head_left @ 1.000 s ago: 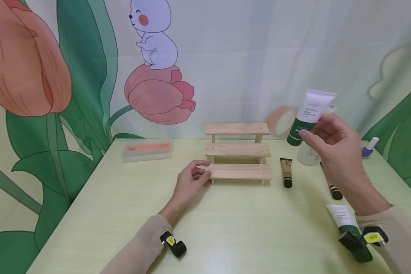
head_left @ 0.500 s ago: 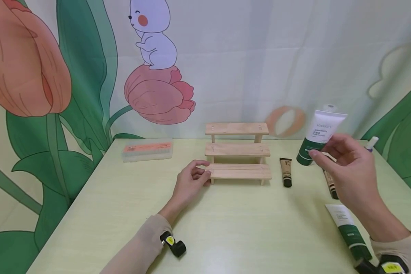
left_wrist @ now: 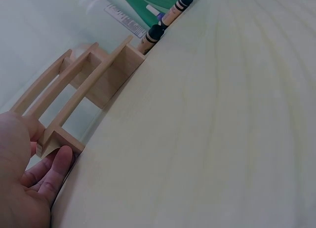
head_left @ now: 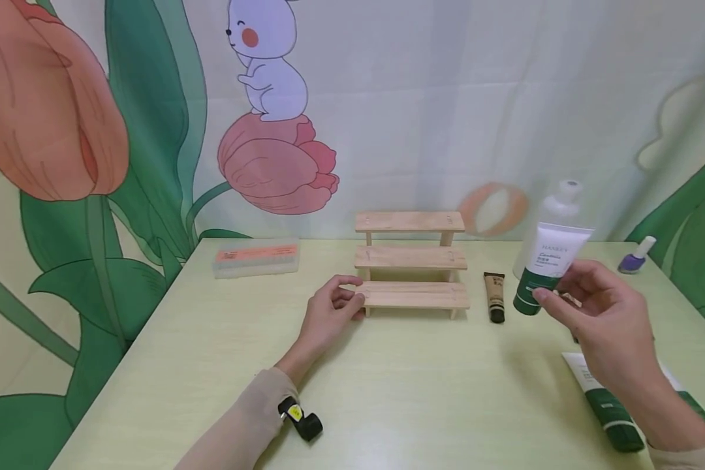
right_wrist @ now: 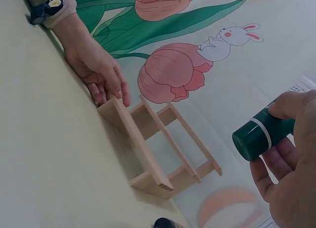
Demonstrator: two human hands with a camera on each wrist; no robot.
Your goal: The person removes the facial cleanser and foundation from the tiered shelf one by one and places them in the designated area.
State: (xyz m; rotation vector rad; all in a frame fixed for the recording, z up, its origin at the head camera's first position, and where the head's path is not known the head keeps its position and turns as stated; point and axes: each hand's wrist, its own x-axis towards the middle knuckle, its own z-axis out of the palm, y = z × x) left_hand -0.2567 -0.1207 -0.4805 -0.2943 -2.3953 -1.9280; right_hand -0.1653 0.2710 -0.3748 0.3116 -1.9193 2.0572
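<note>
A three-step wooden display stand [head_left: 411, 297] stands at the middle of the table. My left hand [head_left: 329, 310] grips the left end of its lowest step, fingers at the edge and front leg, as the left wrist view shows close up. Raised over the right side, my right hand [head_left: 613, 326] pinches a white and green squeeze tube [head_left: 555, 251] between thumb and fingers. The tube tilts, with its green cap [right_wrist: 249, 141] down and its flat white end up. Part of a second small tube is hidden behind this hand.
Right of the stand lies a small tan tube [head_left: 495, 294] with a black cap. Behind the held tube rises a clear bottle [head_left: 563, 203]; purple nail polish [head_left: 633, 260] stands farther right. More green-white tubes [head_left: 613, 414] lie front right. A clear plastic case [head_left: 257, 258] lies back left.
My right hand has come down and slightly right with the squeeze tube, toward the table's front. The left hand keeps its grip on the stand, which has not moved.
</note>
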